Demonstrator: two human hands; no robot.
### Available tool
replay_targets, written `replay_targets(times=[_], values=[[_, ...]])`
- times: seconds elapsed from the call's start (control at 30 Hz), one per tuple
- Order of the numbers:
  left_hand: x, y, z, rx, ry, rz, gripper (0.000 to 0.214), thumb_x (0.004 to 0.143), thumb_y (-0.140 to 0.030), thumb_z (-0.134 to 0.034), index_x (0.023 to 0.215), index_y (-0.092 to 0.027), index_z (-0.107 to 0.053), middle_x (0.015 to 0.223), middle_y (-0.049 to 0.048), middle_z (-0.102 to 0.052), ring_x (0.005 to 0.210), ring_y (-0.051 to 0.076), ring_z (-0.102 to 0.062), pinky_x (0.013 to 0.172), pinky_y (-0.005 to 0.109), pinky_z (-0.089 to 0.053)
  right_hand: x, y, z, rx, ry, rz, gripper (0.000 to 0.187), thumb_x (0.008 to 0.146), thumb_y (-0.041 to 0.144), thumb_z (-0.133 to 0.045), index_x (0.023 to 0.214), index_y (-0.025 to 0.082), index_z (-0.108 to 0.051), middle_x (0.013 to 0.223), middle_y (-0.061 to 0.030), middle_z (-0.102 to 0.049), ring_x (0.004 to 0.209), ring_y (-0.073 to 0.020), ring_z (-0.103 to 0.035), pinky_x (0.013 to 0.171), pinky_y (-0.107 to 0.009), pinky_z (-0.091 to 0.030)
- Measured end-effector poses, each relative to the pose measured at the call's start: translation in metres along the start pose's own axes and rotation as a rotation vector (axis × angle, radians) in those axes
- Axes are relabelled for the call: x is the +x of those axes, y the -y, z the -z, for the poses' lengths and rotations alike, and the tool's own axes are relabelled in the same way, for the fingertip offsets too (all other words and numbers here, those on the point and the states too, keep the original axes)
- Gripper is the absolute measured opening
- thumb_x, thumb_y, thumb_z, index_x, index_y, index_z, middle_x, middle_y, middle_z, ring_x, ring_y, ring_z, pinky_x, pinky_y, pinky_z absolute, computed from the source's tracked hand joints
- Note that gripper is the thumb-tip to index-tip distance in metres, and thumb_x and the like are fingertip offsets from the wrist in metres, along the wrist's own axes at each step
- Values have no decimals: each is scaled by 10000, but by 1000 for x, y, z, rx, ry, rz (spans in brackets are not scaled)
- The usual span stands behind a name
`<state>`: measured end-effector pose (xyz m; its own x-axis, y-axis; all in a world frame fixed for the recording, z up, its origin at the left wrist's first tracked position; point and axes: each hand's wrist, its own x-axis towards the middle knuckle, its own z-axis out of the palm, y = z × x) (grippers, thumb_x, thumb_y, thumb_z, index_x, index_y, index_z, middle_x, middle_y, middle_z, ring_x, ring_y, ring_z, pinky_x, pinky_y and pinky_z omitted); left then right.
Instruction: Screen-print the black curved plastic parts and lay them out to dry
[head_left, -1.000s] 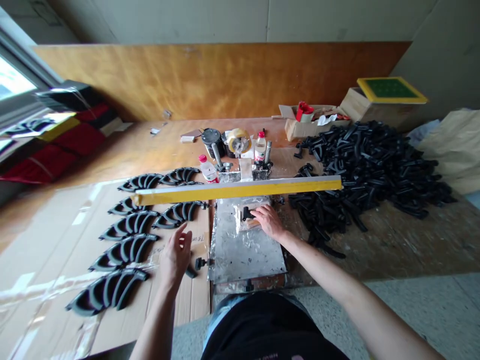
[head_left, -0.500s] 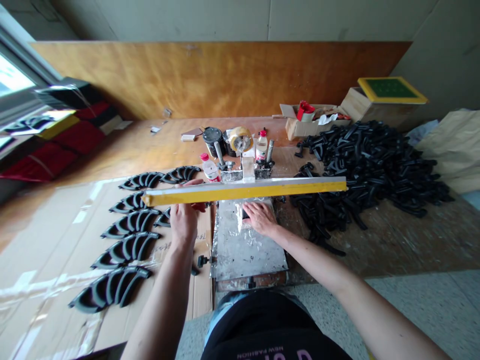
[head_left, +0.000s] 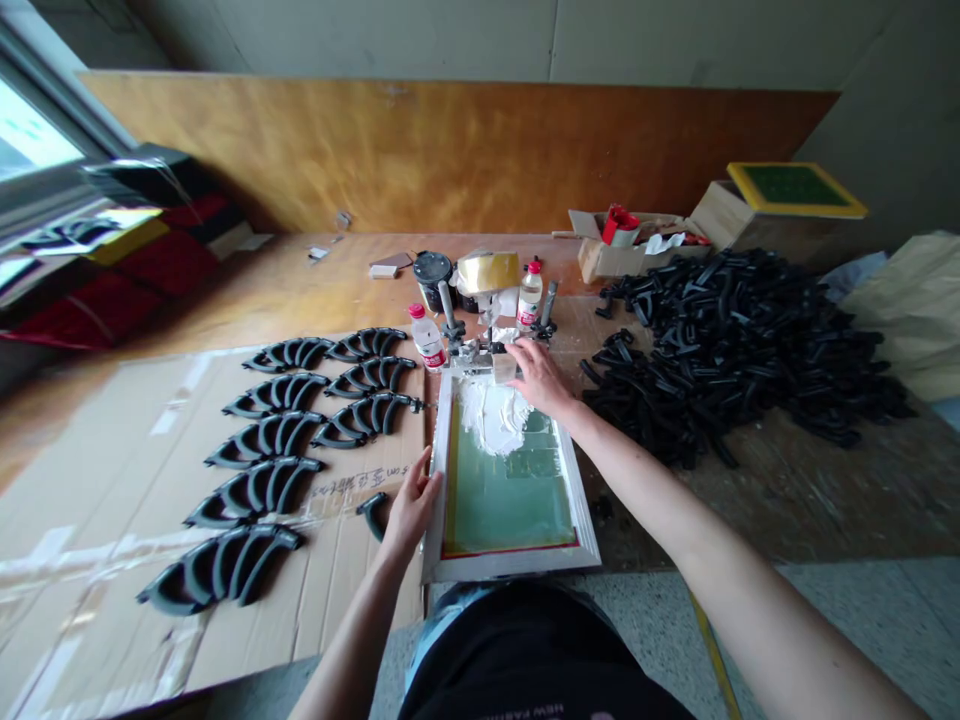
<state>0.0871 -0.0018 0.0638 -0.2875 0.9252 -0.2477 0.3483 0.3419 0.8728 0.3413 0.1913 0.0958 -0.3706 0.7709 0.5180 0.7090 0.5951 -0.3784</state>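
A silk-screen frame (head_left: 510, 566) with a metal rim and green mesh (head_left: 510, 505) lies flat in front of me, with a thick smear of white ink (head_left: 487, 415) across its far end. My right hand (head_left: 541, 378) rests with spread fingers on the far right corner, beside the hinge clamps (head_left: 469, 350). My left hand (head_left: 411, 505) grips the frame's left edge near the front. Just left of that hand lies a single black plastic part (head_left: 373, 513). The foil-covered plate is hidden beneath the frame.
Rows of curved black plastic parts (head_left: 255, 490) lie on cardboard (head_left: 90, 530) to the left. A large heap of black parts (head_left: 720, 350) fills the right. Bottles (head_left: 427, 338), an ink tin (head_left: 433, 280) and a tape roll (head_left: 487, 272) stand beyond the frame.
The screen frame has swung down from upright to flat, covering the foil plate and black part. My left hand has moved from the frame's raised edge to its near left side.
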Motion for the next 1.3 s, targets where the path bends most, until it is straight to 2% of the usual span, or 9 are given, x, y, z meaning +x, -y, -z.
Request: replay_targets(times=[0.17, 0.37, 0.47, 0.6, 0.8, 0.87, 1.07, 1.2, 1.3], values=[[8, 15, -5, -16, 57, 48, 721, 806, -585, -551, 1406, -188, -498, 786, 8, -638, 691, 160, -592, 599, 248, -448, -3, 22, -22, -140, 311, -26, 108, 865, 133, -606, 960, 146, -658, 948, -116, -646, 956, -256, -558, 868, -375, -462], [8, 18, -6, -45, 41, 58, 729, 787, -617, -556, 1360, -166, -539, 829, 23, -650, 733, 175, -614, 627, 258, -470, -53, 28, 12, 62, 497, 410, 226, 819, 30, -501, 897, 165, -664, 896, -90, -645, 928, -232, -554, 812, -337, -450], [7, 16, -6, -28, 31, 67, 722, 786, -623, -558, 1346, -166, -555, 842, 32, -665, 749, 179, -620, 632, 260, -469, -48, 28, 23, 119, 559, 441, 174, 815, 57, -542, 830, 185, -657, 817, -53, -631, 852, -211, -560, 754, -310, -450], [5, 10, -3, -56, 42, 82, 742, 771, -636, -578, 1343, -164, -554, 818, 34, -672, 729, 183, -620, 609, 261, -459, -44, 30, 10, 66, 401, 274, 187, 840, 51, -527, 860, 183, -659, 886, -70, -644, 917, -224, -559, 789, -326, -459], [3, 4, -1, -141, 56, 100, 797, 727, -647, -631, 1360, -170, -542, 802, 33, -698, 677, 178, -624, 582, 258, -456, -65, 35, 5, 108, 386, 379, 153, 847, 78, -584, 943, 159, -671, 917, -80, -661, 941, -220, -579, 836, -335, -488], [1, 0, 2, -147, 59, 101, 800, 722, -640, -647, 1369, -183, -539, 807, 33, -699, 670, 177, -622, 568, 253, -451, -47, 35, 7, 120, 361, 292, 151, 854, 151, -646, 1001, 169, -675, 915, -67, -672, 902, -211, -601, 820, -327, -498], [-8, -47, 26, -290, 104, 94, 755, 727, -660, -655, 1331, -215, -577, 852, 25, -705, 638, 160, -607, 546, 242, -456, 28, 2, 20, -20, 142, -98, 575, 842, 200, -693, 1384, 263, -509, 1092, -72, -693, 915, -218, -652, 814, -332, -516], [3, -93, 35, -404, 36, -47, 579, 762, -675, -613, 1059, -188, -708, 885, 25, -690, 683, 143, -593, 584, 230, -475, 7, -41, 41, -98, -92, -367, 305, 897, 177, -586, 1198, 172, -636, 866, -35, -729, 763, -182, -675, 731, -286, -538], [23, -123, 32, -604, -7, -220, 509, 773, -614, -635, 1073, -205, -674, 1007, 33, -688, 823, 152, -632, 704, 238, -512, -36, -46, 36, -83, -37, -395, 226, 931, 158, -478, 907, 80, -688, 678, 17, -689, 618, -110, -630, 612, -202, -532]])
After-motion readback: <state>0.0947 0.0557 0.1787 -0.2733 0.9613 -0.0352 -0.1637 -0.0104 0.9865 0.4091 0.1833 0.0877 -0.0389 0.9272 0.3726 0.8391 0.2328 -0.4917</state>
